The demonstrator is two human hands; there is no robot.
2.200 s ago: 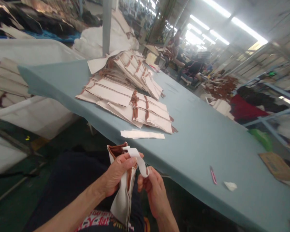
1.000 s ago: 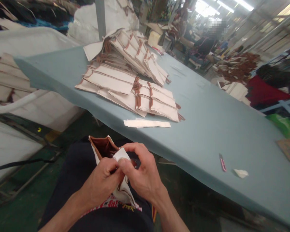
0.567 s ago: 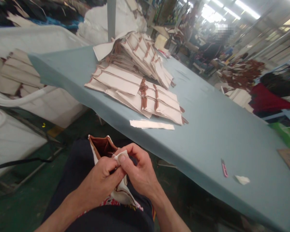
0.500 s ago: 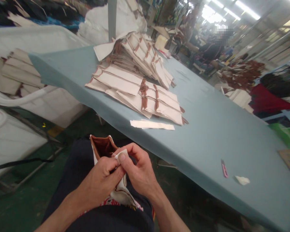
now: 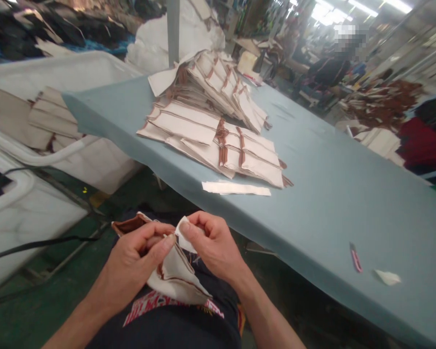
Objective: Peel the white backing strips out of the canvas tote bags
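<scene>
Over my lap I hold a cream cloth pouch (image 5: 174, 274) with brown lining and brown trim. My left hand (image 5: 132, 261) grips its upper edge with closed fingers. My right hand (image 5: 212, 245) pinches a small white strip (image 5: 183, 232) against the pouch's top. Both hands touch at the fingertips, just below the front edge of the blue-grey table (image 5: 330, 203).
A spread stack of cream and brown pouches (image 5: 218, 126) lies on the table, with loose white strips (image 5: 236, 188) beside it. A pink cutter (image 5: 355, 257) and a paper scrap (image 5: 387, 277) lie to the right. White bins (image 5: 58, 160) stand at the left. Another person (image 5: 330, 68) works far back.
The long white strip I held loose has been folded small and pressed to the pouch's top. The pouch has tipped from upright to lying flatter across my lap.
</scene>
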